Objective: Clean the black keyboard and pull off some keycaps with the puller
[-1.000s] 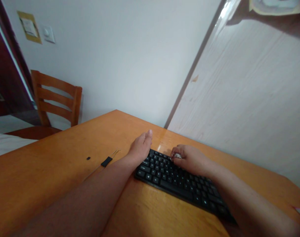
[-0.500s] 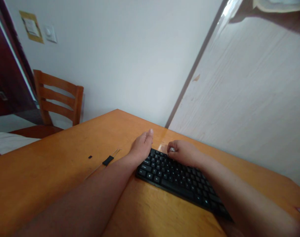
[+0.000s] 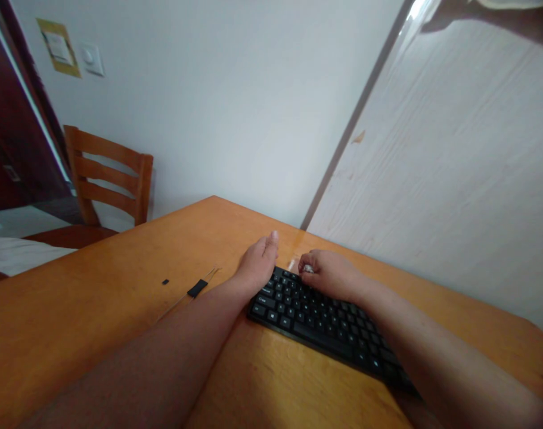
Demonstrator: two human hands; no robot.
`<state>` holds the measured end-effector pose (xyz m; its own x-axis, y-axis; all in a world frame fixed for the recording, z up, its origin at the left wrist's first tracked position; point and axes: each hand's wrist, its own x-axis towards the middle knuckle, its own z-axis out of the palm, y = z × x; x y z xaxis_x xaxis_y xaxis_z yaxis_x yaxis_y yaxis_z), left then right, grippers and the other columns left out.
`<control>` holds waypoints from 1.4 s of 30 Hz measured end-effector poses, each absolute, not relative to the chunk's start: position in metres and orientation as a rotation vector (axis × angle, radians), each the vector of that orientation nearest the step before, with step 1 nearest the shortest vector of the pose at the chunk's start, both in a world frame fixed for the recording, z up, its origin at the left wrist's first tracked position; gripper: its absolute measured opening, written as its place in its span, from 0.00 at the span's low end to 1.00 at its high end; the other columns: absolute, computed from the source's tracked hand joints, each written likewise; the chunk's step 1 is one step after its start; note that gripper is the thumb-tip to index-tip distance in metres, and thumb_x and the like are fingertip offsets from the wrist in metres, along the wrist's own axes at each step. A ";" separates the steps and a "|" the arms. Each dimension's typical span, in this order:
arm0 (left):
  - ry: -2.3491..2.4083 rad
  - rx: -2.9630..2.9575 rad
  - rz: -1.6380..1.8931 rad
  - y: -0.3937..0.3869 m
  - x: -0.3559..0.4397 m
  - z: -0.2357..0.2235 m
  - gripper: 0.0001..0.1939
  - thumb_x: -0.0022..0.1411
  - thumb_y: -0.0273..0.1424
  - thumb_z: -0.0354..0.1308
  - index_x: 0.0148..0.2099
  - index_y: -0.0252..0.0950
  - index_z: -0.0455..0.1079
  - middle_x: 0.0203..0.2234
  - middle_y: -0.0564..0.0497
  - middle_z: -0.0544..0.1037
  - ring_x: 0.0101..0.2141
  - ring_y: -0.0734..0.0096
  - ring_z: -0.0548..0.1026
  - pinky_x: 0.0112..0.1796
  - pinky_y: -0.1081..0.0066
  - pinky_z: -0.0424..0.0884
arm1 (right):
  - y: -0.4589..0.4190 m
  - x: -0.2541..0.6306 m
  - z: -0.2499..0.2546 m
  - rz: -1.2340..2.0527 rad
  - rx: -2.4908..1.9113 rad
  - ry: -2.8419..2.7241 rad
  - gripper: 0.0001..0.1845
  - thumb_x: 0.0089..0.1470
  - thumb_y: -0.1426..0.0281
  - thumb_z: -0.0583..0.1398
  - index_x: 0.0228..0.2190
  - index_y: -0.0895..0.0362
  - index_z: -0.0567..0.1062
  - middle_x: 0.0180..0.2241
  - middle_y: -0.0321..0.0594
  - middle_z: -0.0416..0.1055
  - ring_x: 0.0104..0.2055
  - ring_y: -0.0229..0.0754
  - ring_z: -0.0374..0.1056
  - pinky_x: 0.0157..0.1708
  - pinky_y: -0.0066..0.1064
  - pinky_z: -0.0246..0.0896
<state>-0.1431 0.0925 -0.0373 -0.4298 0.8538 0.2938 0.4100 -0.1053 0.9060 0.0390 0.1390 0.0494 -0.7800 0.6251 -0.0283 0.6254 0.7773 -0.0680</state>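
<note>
And nothing readable at this moment, folks! The legends on the keycaps of the black keyboard (image 3: 325,328) are just too small and blurred to make out, and over on the wall, the paper notice (image 3: 58,55) on its yellow backing can't be read either.

Reads as a room in a home from where I'm sitting. A slat-back wooden chair (image 3: 108,176) stands behind an orange wooden table (image 3: 96,286), with a black computer keyboard (image 3: 325,325) on top, so desk use. The white painted wall (image 3: 217,119) carries a household wall switch (image 3: 91,58) next to a paper notice on tan backing (image 3: 58,55). Dark red door frame (image 3: 18,107) at left. Pale wood-grain panel (image 3: 432,196) at right, possibly a wardrobe door, can't tell. White cloth (image 3: 23,256) lies low on the left, on a reddish-brown wooden surface (image 3: 70,236).
</note>
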 end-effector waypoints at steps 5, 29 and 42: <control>1.779 1.375 1.547 0.094 -0.143 -0.038 0.36 0.66 0.59 0.32 0.39 0.36 0.70 0.30 0.45 0.79 0.30 0.62 0.76 0.34 0.65 0.70 | 0.130 0.034 0.054 -0.132 0.972 2.941 0.10 0.51 0.72 0.57 0.34 0.54 0.79 0.33 0.41 0.77 0.34 0.43 0.70 0.34 0.30 0.57; 1.732 1.267 1.592 0.092 -0.142 -0.034 0.36 0.65 0.61 0.34 0.38 0.36 0.70 0.29 0.46 0.78 0.29 0.65 0.76 0.32 0.67 0.69 | 0.137 0.020 0.046 -0.435 0.946 3.001 0.06 0.46 0.72 0.59 0.27 0.54 0.77 0.26 0.39 0.75 0.28 0.42 0.67 0.28 0.31 0.55; 1.724 1.390 1.676 0.088 -0.139 -0.026 0.28 0.68 0.54 0.39 0.40 0.38 0.70 0.34 0.46 0.78 0.35 0.64 0.76 0.38 0.66 0.70 | 0.123 0.041 0.050 -2.344 1.264 2.593 0.08 0.48 0.65 0.64 0.28 0.57 0.72 0.22 0.31 0.66 0.22 0.33 0.57 0.23 0.27 0.50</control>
